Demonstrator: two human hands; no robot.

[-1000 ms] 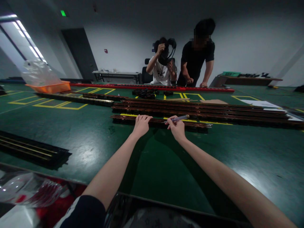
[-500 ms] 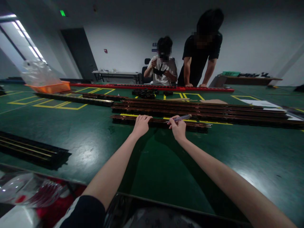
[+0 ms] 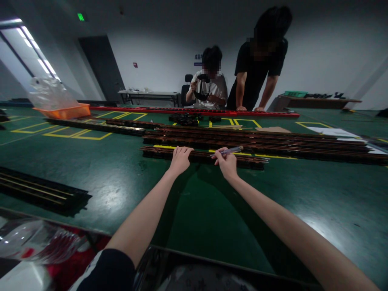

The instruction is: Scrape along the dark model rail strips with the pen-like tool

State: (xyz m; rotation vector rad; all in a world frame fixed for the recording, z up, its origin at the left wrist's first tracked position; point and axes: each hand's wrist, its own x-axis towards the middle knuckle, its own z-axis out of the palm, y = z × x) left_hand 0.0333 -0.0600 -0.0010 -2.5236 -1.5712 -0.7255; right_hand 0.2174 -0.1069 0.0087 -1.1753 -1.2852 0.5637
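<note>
I had my left hand (image 3: 180,160) on the long dark strip (image 3: 201,156), but I could not tell if its fingers gripped or just lay there. My right hand (image 3: 227,164) pinched a pen (image 3: 230,150), with its tip down by the strip. The strip lay on the green table (image 3: 194,214), in front of a pile of long bars (image 3: 273,141).

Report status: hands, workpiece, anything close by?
Left hand on near strip. Right hand gripping pen-like tool, tip by the strip. Near strip lengthwise on green table; longer strips close beyond.
</note>
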